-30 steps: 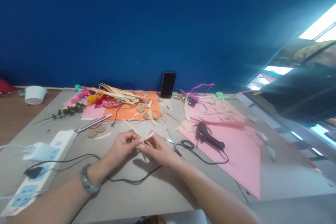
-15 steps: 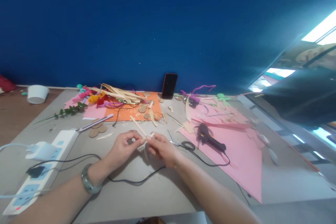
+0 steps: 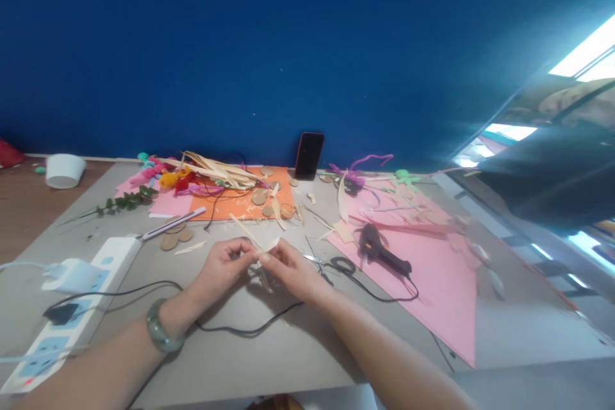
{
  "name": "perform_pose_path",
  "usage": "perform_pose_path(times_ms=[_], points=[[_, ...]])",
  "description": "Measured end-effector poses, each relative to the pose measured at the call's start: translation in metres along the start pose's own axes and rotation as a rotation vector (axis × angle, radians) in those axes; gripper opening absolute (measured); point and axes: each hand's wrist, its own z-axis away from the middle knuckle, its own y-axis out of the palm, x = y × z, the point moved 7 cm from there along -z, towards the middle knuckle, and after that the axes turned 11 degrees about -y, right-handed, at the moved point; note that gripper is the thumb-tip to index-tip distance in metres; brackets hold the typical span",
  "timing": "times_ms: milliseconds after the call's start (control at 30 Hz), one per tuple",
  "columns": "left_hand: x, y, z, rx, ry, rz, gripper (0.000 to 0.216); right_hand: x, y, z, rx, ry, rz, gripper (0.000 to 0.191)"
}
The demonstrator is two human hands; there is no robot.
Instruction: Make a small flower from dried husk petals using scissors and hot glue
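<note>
Close together above the grey table, both hands pinch a thin pale stick (image 3: 244, 229) that looks like wood or dried husk. My left hand (image 3: 228, 267), with a green bangle on its wrist, has thumb and forefinger closed on its lower end. My right hand (image 3: 293, 271) touches the left fingertips and pinches a pale strip (image 3: 271, 245) against the stick. Shreds of pale material (image 3: 265, 280) show below the fingers, too blurred to tell whether they are held. Just right of my right hand lie scissors (image 3: 312, 259), partly hidden by it.
A black glue gun (image 3: 384, 253) rests on pink paper (image 3: 432, 295), its cord crossing the table. At left are a power strip (image 3: 108, 275) and a pen (image 3: 173, 223). Husk strips (image 3: 216, 170) and pipe cleaners lie on orange paper (image 3: 225, 210). A phone (image 3: 309, 155) leans on the blue wall.
The stick's free end has swung left and lower. My right fingers have shifted slightly left, and a pale strip now shows above them. The whole view has moved a little.
</note>
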Motion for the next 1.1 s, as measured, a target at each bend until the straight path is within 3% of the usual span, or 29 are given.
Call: perform_pose_path(times_ms=[233,533,733,867,1100], points=[[0.004,0.0,-0.001,-0.028,-0.015,-0.051,0.026,-0.007,0.007,0.001,0.007,0.056,-0.028,0.043],[-0.014,0.0,0.003,-0.009,0.063,-0.144,0.023,-0.005,0.007,0.002,0.019,0.148,-0.196,0.041],[-0.022,-0.024,-0.003,-0.108,0.097,-0.217,0.022,0.008,-0.021,0.003,-0.131,0.148,-0.288,0.045],[-0.016,-0.047,-0.011,-0.265,0.037,-0.238,0.022,0.019,-0.037,0.002,-0.175,0.034,-0.02,0.045],[-0.003,-0.05,-0.025,-0.266,0.06,-0.613,0.014,0.004,-0.009,0.004,0.099,0.019,0.687,0.017]])
